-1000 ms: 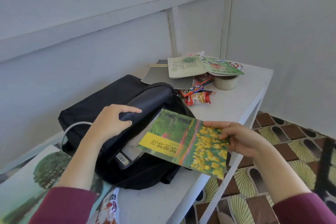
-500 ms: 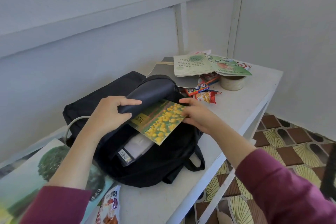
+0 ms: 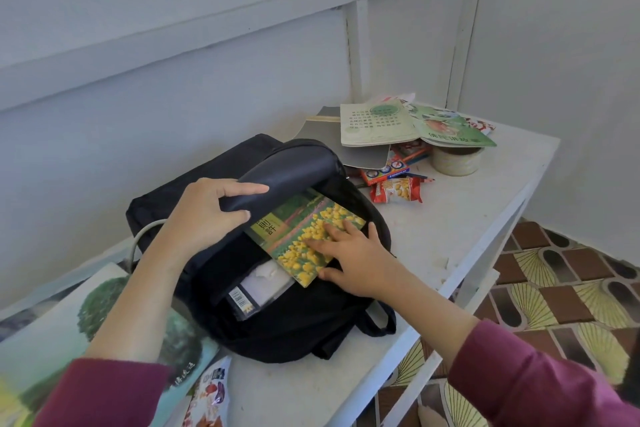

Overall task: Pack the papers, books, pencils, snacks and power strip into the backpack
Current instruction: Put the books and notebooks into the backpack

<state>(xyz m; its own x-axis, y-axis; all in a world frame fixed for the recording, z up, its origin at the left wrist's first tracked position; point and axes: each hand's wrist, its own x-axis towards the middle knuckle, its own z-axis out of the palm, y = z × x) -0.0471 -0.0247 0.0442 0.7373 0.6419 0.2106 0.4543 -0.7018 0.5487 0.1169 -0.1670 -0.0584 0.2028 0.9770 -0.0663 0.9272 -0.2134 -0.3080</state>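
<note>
Gripping backpack flap (image 3: 287,177) with left hand (image 3: 204,215), right hand (image 3: 356,260) flat on half-inserted book (image 3: 298,229)

The backpack flap (image 3: 287,177) hides a corner of the flower book (image 3: 301,229); a probable snack packet (image 3: 209,395) is cropped below.

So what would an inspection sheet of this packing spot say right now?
Surface: white table, scuffed near its edge.
Job's things: black backpack open; flower-cover book half inside; booklets, pencil box and snack packet at the far end.
Clutter: tape roll, partly under a booklet.
Grippers: left hand grips the backpack's flap; right hand presses the flower-cover book with straight fingers.
Cables: white cable at the backpack's left side.
Surroundings: grey panelled wall, patterned floor tiles.
</note>
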